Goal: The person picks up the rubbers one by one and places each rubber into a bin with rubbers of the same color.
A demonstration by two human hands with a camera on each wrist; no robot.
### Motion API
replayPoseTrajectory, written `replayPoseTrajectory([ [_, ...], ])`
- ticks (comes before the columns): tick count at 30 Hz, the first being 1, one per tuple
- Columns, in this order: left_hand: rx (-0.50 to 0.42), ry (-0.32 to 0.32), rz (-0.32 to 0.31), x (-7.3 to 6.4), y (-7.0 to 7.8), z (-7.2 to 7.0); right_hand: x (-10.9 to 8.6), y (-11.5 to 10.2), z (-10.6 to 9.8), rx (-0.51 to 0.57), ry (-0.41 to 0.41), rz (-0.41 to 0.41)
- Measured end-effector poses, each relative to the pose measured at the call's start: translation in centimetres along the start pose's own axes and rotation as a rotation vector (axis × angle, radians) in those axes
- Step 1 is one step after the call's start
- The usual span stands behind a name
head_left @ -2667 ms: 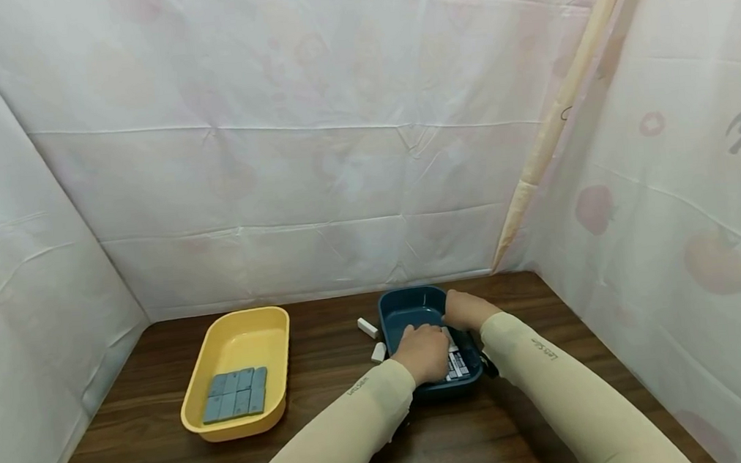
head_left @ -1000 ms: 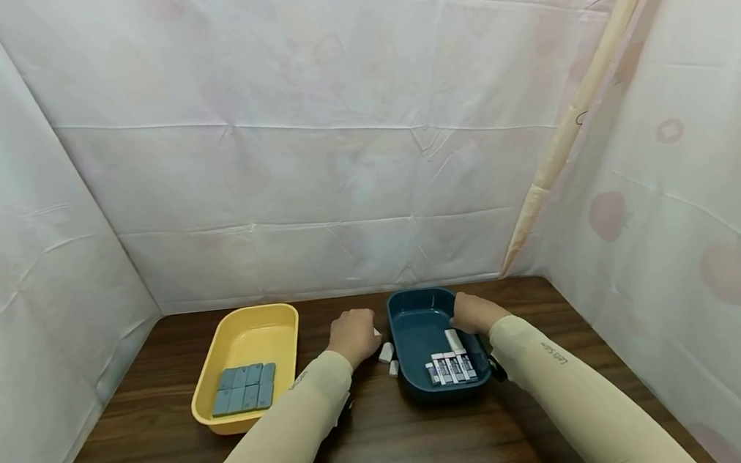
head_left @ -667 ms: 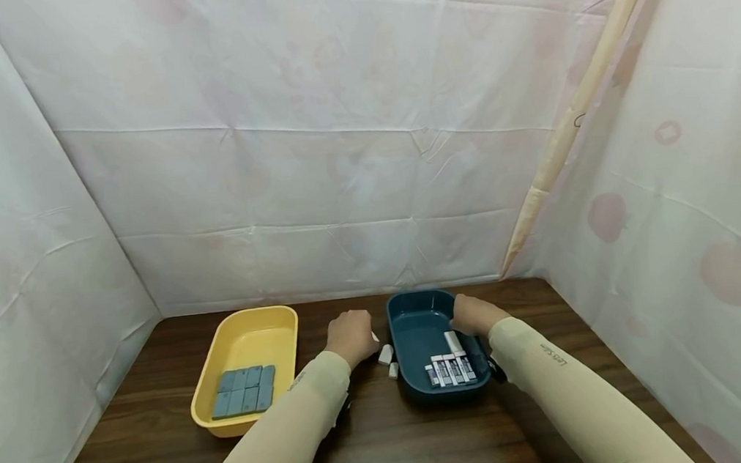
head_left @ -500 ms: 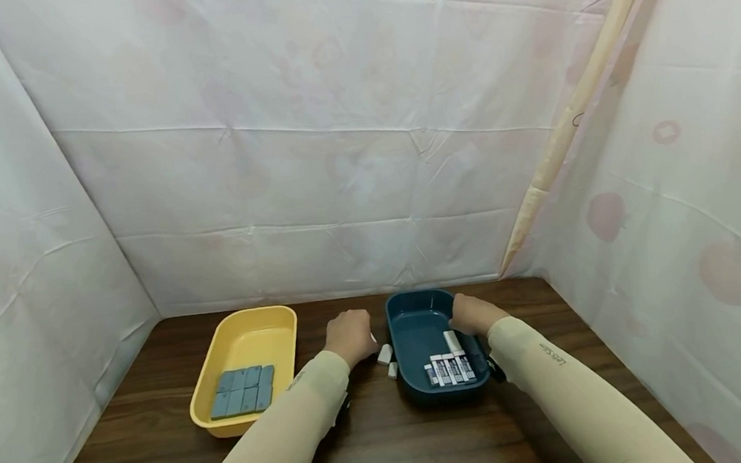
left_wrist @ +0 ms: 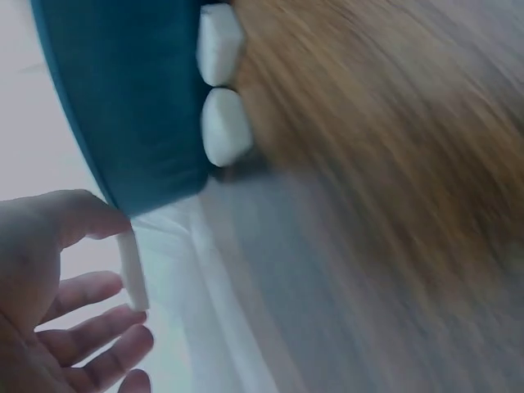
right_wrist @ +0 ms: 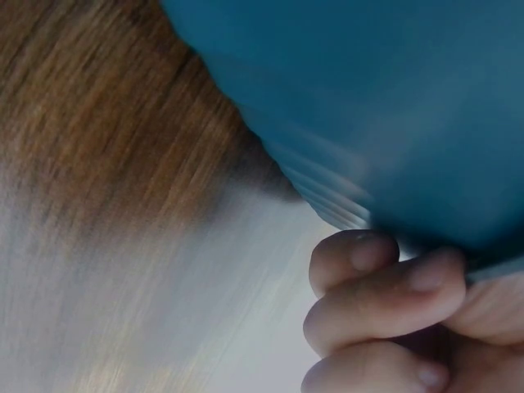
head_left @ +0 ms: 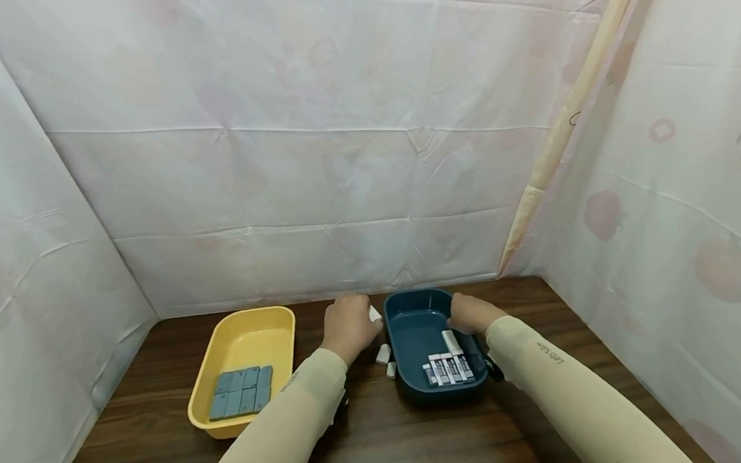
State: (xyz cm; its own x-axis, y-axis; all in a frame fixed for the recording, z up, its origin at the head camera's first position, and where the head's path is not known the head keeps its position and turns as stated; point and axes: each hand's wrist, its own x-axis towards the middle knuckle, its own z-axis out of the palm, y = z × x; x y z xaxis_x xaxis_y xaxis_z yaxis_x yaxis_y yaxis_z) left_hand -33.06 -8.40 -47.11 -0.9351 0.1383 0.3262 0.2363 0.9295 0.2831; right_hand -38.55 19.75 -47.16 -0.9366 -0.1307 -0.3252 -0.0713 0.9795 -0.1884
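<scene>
Between thumb and fingertips my left hand [head_left: 347, 327] pinches a white eraser [left_wrist: 133, 272], its thin edge showing in the left wrist view. This hand is raised over the table, left of the dark blue bin [head_left: 413, 336]. My right hand [head_left: 473, 314] grips the bin's right rim, with curled fingers [right_wrist: 381, 303] against the outer wall. Inside the bin, several erasers in printed sleeves [head_left: 449, 369] lie in a row near the front, and a plain white one [head_left: 450, 341] lies behind them. Two more white erasers [head_left: 383, 354] rest on the table against the bin's left side.
A yellow bin [head_left: 280, 335] stands to the left, holding several grey rectangular blocks [head_left: 242, 392] set in two rows. Brown wood-grain table [head_left: 422, 447] surrounds both bins. White printed curtains [head_left: 311, 156] enclose the back and sides.
My left hand left the blue bin for the table on its left, then rose and moved toward the back, now with a white eraser. My right hand has stayed on the rim.
</scene>
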Motion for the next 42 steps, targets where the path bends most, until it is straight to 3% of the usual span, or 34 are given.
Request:
replayPoseTrajectory([
  [4,-0.010,0.068,0.065,0.0,1.3,-0.3,-0.1,0.0,0.0,0.002,-0.001,0.000],
  [7,-0.018,0.061,0.116,0.0,2.5,-0.2,-0.4,-0.1,-0.1,0.009,0.000,-0.006],
  [17,0.093,-0.105,0.237,-0.2,6.4,1.9,-0.9,-0.3,-0.3,0.032,0.006,-0.006],
  [28,0.152,-0.223,0.249,0.0,9.1,4.0,-0.4,-0.6,-0.3,-0.017,0.001,0.029],
  [33,0.191,-0.281,0.271,-0.4,9.8,3.9,0.4,-0.2,0.1,-0.033,0.011,0.000],
  [42,0.182,-0.359,0.303,-0.9,9.8,2.7,-1.4,-0.6,-0.7,0.004,0.022,0.004],
])
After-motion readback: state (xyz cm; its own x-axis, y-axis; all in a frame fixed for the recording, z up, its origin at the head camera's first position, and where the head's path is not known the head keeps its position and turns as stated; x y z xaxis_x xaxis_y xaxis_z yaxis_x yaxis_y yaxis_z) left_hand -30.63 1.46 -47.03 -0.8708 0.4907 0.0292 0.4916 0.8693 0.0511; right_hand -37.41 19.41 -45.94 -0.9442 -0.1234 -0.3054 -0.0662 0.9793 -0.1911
